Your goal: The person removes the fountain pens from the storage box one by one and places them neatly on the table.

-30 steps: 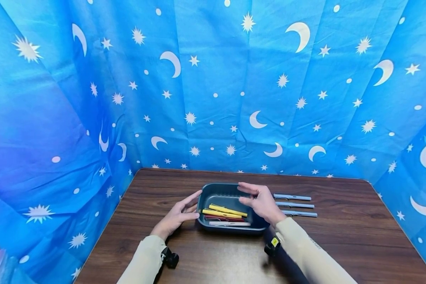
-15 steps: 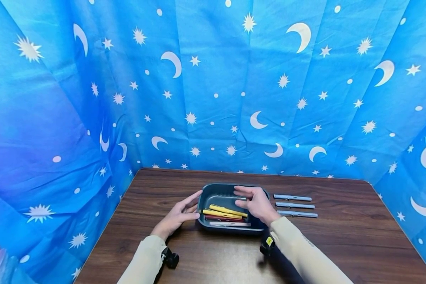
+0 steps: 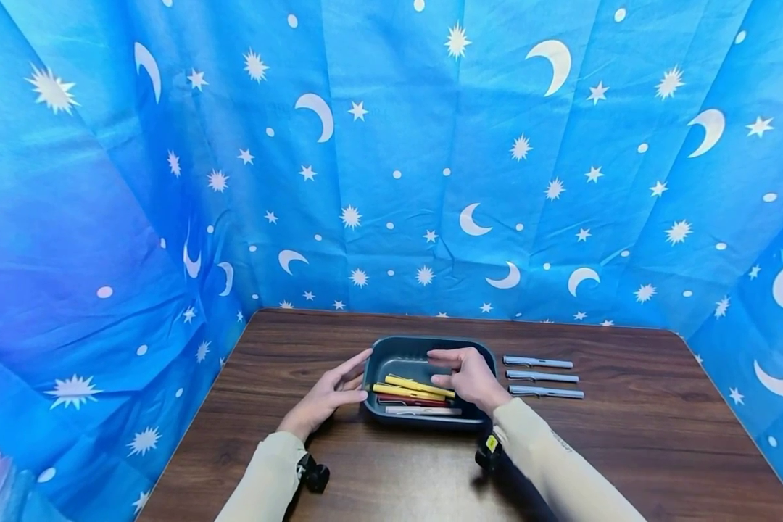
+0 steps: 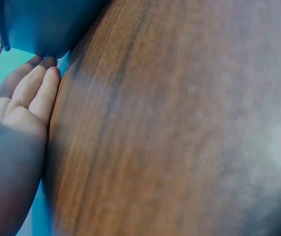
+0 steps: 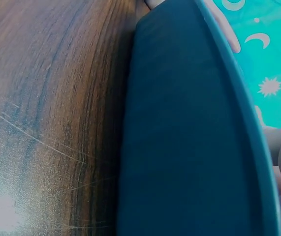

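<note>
A dark blue-grey rectangular bin (image 3: 424,424) stands on the table. Inside it lie two yellow pens (image 3: 420,385), a dark red pen (image 3: 407,401) and a whitish pen (image 3: 423,411), all with clips. My left hand (image 3: 326,395) rests against the bin's left end, thumb near the front corner and fingers spread toward the back; the left wrist view shows its fingertips (image 4: 46,91) at the bin's outer wall. My right hand (image 3: 471,378) reaches over the right part of the bin, thumb and fingers extended and apart, just right of the yellow pens. No pen shows between them.
Three light blue pens (image 3: 541,377) lie in a column on the dark wood table (image 3: 639,435), right of the bin. A blue curtain (image 3: 404,145) with moons and stars hangs behind and at both sides. Black cameras (image 3: 313,475) sit on both wrists.
My right hand has moved left, from the bin's right edge further over its inside, uncovering the ends of the light blue pens. My left hand, the bin and its pens have stayed in place.
</note>
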Available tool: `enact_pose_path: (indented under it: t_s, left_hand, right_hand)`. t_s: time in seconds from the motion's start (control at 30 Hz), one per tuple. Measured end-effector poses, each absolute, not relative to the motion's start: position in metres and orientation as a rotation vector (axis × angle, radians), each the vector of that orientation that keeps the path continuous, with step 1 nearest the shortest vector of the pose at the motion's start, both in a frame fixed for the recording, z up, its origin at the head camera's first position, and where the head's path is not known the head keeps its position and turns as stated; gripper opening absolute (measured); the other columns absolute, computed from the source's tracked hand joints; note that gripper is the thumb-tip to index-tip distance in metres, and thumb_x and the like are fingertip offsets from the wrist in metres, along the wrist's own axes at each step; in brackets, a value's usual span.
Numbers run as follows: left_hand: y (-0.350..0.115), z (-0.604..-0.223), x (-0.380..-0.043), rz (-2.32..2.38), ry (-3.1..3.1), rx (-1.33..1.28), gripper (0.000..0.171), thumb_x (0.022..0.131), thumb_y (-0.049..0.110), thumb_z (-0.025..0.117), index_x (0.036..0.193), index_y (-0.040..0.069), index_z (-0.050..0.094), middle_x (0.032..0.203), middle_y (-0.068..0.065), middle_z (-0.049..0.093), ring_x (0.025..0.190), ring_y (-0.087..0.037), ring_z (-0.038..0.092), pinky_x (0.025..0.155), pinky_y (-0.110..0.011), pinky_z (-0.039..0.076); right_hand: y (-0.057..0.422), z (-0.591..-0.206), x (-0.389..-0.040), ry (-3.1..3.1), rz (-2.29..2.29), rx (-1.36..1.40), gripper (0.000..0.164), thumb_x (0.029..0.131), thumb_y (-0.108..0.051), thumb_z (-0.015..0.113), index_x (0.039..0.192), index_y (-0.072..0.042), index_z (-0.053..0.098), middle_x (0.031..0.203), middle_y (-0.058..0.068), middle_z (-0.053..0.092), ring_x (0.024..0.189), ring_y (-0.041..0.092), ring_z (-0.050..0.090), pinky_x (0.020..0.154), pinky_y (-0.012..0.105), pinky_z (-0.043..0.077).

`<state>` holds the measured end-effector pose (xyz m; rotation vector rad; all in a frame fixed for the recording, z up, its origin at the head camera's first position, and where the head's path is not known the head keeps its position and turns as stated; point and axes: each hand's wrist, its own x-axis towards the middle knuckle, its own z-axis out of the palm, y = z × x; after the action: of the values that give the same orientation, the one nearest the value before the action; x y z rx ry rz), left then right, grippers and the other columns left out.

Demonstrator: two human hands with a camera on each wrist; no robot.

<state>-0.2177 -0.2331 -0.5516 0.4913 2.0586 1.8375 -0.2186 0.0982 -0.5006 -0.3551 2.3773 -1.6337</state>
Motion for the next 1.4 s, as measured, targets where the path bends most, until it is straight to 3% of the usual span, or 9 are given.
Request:
enact_pose_path:
  t_s: [0.07,0.2,0.27,0.33,0.43,0.53,0.67,1.2,1.4]
  left_hand:
    - [-0.2328,-0.5518,-0.2178,1.838,2.058,0.485,0.075,0.100,0.017,0.073,0.164,0.034,0.037,0.171,-0.001,0.030,0.155,-0.027,0.037,0.122,-0.034,0.036]
    - [-0.2321,-0.5513,-0.2180,1.837,2.061,0.479,0.074,0.101,0.016,0.072,0.164,0.034,0.037,0.171,0.000,0.030,0.155,-0.027,0.037,0.123,-0.038,0.034]
    - [-0.2317,-0.5508,-0.2178,1.836,2.063,0.473,0.074,0.101,0.015,0.071,0.164,0.034,0.037,0.172,0.001,0.030,0.155,-0.027,0.037,0.123,-0.038,0.034]
    - [-0.2314,-0.5507,-0.2176,1.834,2.066,0.470,0.074,0.101,0.014,0.071,0.164,0.034,0.037,0.172,0.001,0.030,0.155,-0.027,0.037,0.124,-0.038,0.033]
    - [-0.2311,-0.5507,-0.2173,1.833,2.068,0.469,0.074,0.101,0.013,0.070,0.164,0.034,0.037,0.172,0.000,0.030,0.155,-0.027,0.037,0.124,-0.038,0.033]
    - [-0.2312,-0.5510,-0.2175,1.831,2.071,0.468,0.074,0.101,0.014,0.071,0.164,0.034,0.037,0.171,-0.001,0.030,0.155,-0.027,0.037,0.124,-0.039,0.033]
    - [-0.2315,-0.5517,-0.2177,1.826,2.073,0.468,0.074,0.101,0.017,0.072,0.164,0.035,0.037,0.172,0.000,0.029,0.155,-0.027,0.037,0.124,-0.041,0.033]
    - [-0.2329,-0.5514,-0.2165,1.837,2.058,0.471,0.075,0.100,0.019,0.073,0.163,0.036,0.037,0.172,0.002,0.027,0.154,-0.029,0.037,0.125,-0.042,0.032]
    - [-0.2322,-0.5522,-0.2177,1.835,2.062,0.456,0.075,0.100,0.019,0.074,0.163,0.036,0.038,0.172,0.002,0.028,0.154,-0.029,0.038,0.125,-0.044,0.032]
  right_hand:
    - [0.0980,-0.5015,-0.2185,2.383,-1.616,-0.338,0.043,0.097,0.001,0.071,0.140,-0.007,0.068,0.135,0.015,0.071,0.131,0.034,0.063,0.072,0.031,0.056]
    - [0.0976,-0.5024,-0.2179,2.384,-1.587,-0.314,0.042,0.096,0.004,0.071,0.137,-0.005,0.070,0.133,0.017,0.071,0.132,0.036,0.062,0.093,0.042,0.062]
    - [0.0976,-0.5025,-0.2179,2.375,-1.584,-0.298,0.042,0.096,0.005,0.071,0.136,-0.004,0.070,0.132,0.017,0.072,0.133,0.036,0.062,0.092,0.040,0.062]
    - [0.0973,-0.5029,-0.2180,2.367,-1.580,-0.285,0.042,0.095,0.006,0.071,0.136,-0.003,0.070,0.131,0.017,0.072,0.134,0.037,0.060,0.079,0.034,0.060]
    - [0.0967,-0.5026,-0.2178,2.375,-1.557,-0.271,0.042,0.094,0.006,0.073,0.135,-0.004,0.071,0.128,0.016,0.074,0.136,0.038,0.058,0.073,0.029,0.053]
    - [0.0960,-0.5020,-0.2171,2.390,-1.533,-0.263,0.041,0.093,0.006,0.074,0.133,-0.004,0.073,0.124,0.015,0.075,0.136,0.039,0.057,0.087,0.038,0.061]
    - [0.0956,-0.5032,-0.2168,2.422,-1.488,-0.261,0.039,0.092,0.005,0.076,0.130,-0.004,0.074,0.119,0.015,0.077,0.133,0.038,0.060,0.103,0.053,0.056]
    - [0.0927,-0.5064,-0.2171,2.578,-1.313,-0.298,0.034,0.089,0.004,0.080,0.120,-0.008,0.080,0.110,0.007,0.080,0.127,0.034,0.066,0.103,0.054,0.056]
    - [0.0928,-0.5059,-0.2161,2.646,-1.262,-0.328,0.029,0.089,0.001,0.081,0.116,-0.007,0.081,0.105,0.007,0.081,0.117,0.030,0.071,0.099,0.052,0.058]
